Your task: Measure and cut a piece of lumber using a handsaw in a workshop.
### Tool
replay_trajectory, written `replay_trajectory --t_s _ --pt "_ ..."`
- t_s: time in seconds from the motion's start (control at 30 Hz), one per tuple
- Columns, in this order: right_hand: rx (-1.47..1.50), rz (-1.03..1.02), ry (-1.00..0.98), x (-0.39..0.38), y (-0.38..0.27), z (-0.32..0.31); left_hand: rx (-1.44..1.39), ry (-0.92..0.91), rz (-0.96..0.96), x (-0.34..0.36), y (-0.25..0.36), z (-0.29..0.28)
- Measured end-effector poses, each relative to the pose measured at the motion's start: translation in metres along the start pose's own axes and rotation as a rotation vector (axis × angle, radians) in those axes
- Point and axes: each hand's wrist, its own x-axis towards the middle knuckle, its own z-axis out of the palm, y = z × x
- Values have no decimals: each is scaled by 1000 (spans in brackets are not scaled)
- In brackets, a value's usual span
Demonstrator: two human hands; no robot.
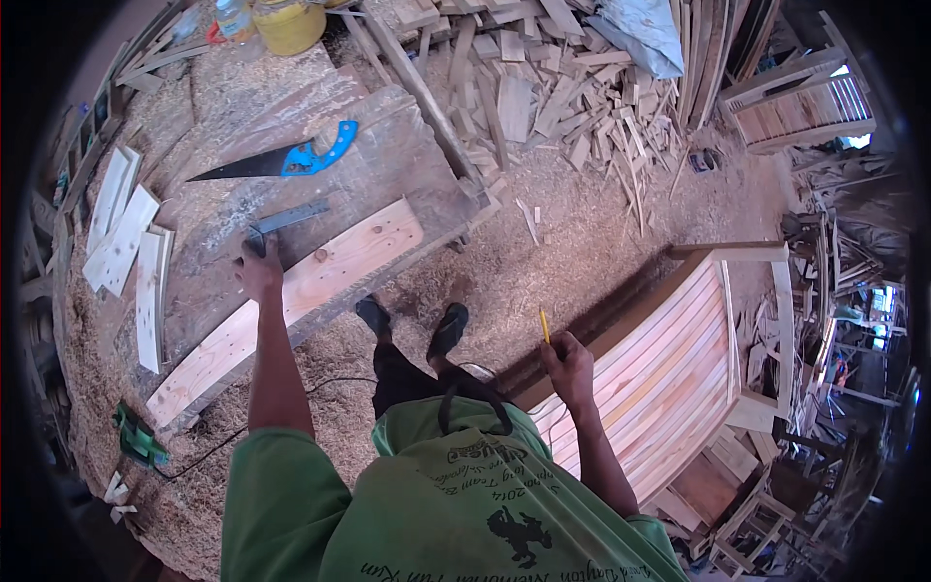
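Note:
My left hand (260, 270) is closed on the dark stock of a try square (294, 215), over the workbench (388, 126). The square's metal blade points right and slightly away from me. Below that hand a long pale wooden board (320, 267) lies along the bench's near edge, my forearm crossing over it. Out to the right, my right hand (570, 369) grips a yellow pencil (545, 326) whose end sticks up above the fingers. Beyond the square, a handsaw (291, 160) with a blue handle lies flat on the bench.
Short boards (126, 233) lie at the bench's left. A yellow bucket (289, 26) stands at the far end. On the right is a slatted wooden piece (650, 359). Offcuts (572, 97) are heaped behind. A green power tool (141, 436) with a cord sits in the shavings, lower left.

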Motion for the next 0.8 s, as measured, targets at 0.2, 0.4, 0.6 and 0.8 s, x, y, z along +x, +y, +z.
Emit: replay_trajectory --t_s 0.2,0.4,0.6,0.8 --pt "41 36 67 -1 9 2 37 -71 61 5 37 -14" --pt "28 46 41 -2 16 16 -379 -31 746 -68 92 -13" --pt "-78 -210 58 5 20 32 -398 -103 731 -113 154 -3" --pt "4 -42 -47 13 33 34 -485 -25 721 -131 165 6"
